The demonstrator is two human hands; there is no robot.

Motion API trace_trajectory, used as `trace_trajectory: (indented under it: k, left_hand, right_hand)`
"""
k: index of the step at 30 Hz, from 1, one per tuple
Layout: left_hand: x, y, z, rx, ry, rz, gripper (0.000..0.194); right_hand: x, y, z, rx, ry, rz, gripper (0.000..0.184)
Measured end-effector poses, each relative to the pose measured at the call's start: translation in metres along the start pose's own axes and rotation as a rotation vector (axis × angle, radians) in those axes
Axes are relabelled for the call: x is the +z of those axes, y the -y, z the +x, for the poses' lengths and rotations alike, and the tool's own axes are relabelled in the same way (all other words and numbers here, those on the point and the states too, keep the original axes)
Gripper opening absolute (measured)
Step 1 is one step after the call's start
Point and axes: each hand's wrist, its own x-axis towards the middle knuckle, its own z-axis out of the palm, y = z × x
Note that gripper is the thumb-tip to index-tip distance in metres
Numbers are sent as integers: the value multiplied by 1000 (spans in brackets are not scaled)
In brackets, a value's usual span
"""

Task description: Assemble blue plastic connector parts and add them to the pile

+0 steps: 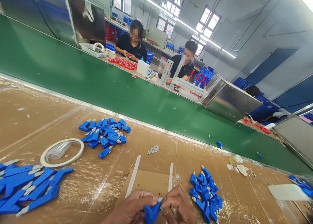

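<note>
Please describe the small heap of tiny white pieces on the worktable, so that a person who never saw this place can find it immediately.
Start at the green conveyor belt and come to the brown cardboard-covered table on its near side. Just below the belt's edge, right of the heap of blue connectors, lies the small cluster of white pieces. Everything near it is blue or bigger; this alone is a handful of tiny white grains.

tape ring [62,152] | green conveyor belt [102,83] | white pellets [153,149] | two seated co-workers [132,42]

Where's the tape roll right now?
Head view: the white tape roll lies flat on the cardboard-covered bench at the left, between the upper pile of blue connectors and the larger blue pile at the left edge.
</note>
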Motion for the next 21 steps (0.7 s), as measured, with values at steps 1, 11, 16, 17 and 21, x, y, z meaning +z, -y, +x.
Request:
trace_trajectory:
  k: [1,11,16,17,21]
  left_hand:
    - [0,-1,0,8,-20,-9,43]
    - [1,-9,-2,-65,-127,-5,42]
    - [0,-9,-3,-25,-34,127,50]
    - [0,-10,-4,6,12,179,51]
    - [-1,-11,-6,210,191,421,56]
  right_hand:
    - [-1,0,1,-16,6,-20,12]
    - [-20,12,19,-263,277,-381,19]
    - [-23,17,28,-259,296,-241,21]
    - [-23,16,29,-234,271,-164,19]
    - [-13,5,25,32,-2,202,22]
